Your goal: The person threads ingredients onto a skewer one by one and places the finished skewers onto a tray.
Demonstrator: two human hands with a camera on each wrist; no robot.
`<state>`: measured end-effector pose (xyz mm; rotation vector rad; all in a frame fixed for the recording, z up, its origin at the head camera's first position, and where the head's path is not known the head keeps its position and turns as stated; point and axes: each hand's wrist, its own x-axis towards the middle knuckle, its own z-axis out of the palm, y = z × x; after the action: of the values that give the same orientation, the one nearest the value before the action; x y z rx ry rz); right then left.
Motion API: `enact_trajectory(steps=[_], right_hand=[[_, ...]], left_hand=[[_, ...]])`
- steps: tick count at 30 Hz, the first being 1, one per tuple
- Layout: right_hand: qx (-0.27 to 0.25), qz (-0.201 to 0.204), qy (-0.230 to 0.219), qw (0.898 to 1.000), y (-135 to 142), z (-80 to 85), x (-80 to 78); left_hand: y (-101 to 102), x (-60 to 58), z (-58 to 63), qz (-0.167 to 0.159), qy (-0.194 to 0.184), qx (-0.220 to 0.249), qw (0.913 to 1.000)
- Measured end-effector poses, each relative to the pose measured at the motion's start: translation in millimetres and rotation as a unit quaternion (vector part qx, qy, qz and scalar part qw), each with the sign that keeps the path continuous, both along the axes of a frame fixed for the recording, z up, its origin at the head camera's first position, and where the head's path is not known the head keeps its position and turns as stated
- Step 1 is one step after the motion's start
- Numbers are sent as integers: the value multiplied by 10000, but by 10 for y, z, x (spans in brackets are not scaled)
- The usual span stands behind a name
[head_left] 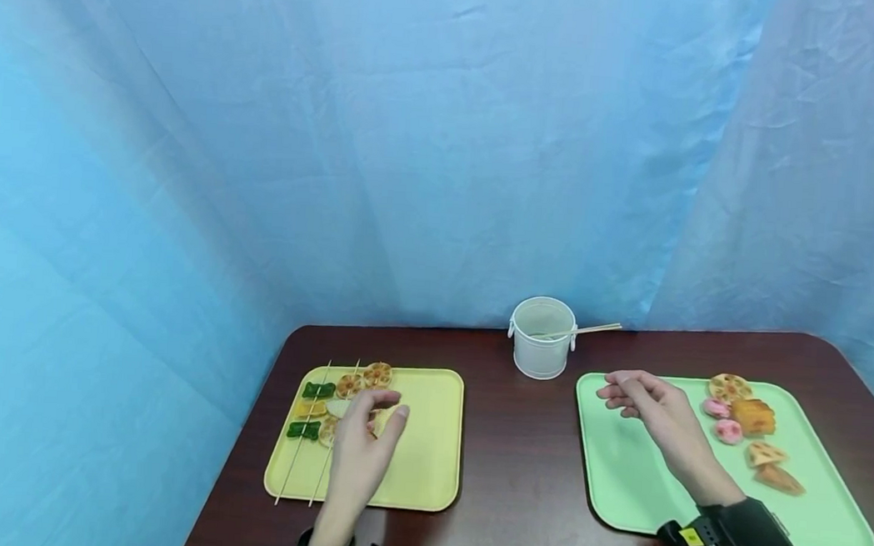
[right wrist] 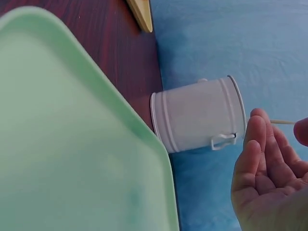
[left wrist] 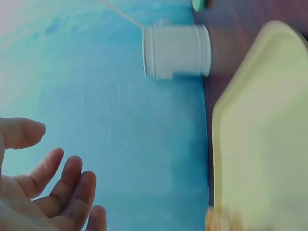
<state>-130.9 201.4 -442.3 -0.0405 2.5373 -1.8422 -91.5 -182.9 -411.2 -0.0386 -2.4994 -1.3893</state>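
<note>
My left hand (head_left: pixel 368 448) hovers over the yellow tray (head_left: pixel 430 440), thumb and loosely bent fingers apart with nothing between them. Under and beside it lie wooden skewers (head_left: pixel 292 464) threaded with food pieces, such as green pepper pieces (head_left: pixel 303 429) and round browned slices (head_left: pixel 378 375); the hand hides part of them. Above the far left part of the green tray (head_left: pixel 634 494) is my right hand (head_left: pixel 657 420), its fingers slightly bent and its thumb apart, holding nothing. In the right wrist view, its fingertips overlap the rim side of a white bucket (right wrist: pixel 199 118).
At the table's (head_left: pixel 513 495) back edge, the bucket has thin sticks (head_left: pixel 601 327) leaning out to the right. Loose food pieces lie on the green tray's right half: a round slice (head_left: pixel 729 387), pink pieces (head_left: pixel 729 431), an orange-brown chunk (head_left: pixel 754 417) and tan wedges (head_left: pixel 779 478). Blue cloth (head_left: pixel 444 156) hangs behind.
</note>
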Motion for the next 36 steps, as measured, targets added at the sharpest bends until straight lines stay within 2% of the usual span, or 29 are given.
enact_trajectory(steps=[2,5,11,16,22,27,36], right_hand=[[351,-125,131,9992,-9,1,-4],[977,-421,405,9935,-28,20,-15],[1890,-976,1295,9685,-49,128,-76],[2261,-1176,1766,9507,-85,299,-175],[2560,-1255,1924,9390,-187,477,-304],[2718,-1328,2208,9272,-227,509,-368],[2830,-1562,2527,9120,-210,490,-401]], left_hand=[[123,-39,-10,-254,9,61,9997],[285,-131,-83,-422,51,77,9991],[514,-344,-258,-511,-41,147,9986],[638,-468,-358,-598,-422,253,9970],[752,-538,-417,-554,-516,200,9969],[807,-550,-452,-530,-469,252,9972],[842,-542,-496,-531,-580,222,9967]])
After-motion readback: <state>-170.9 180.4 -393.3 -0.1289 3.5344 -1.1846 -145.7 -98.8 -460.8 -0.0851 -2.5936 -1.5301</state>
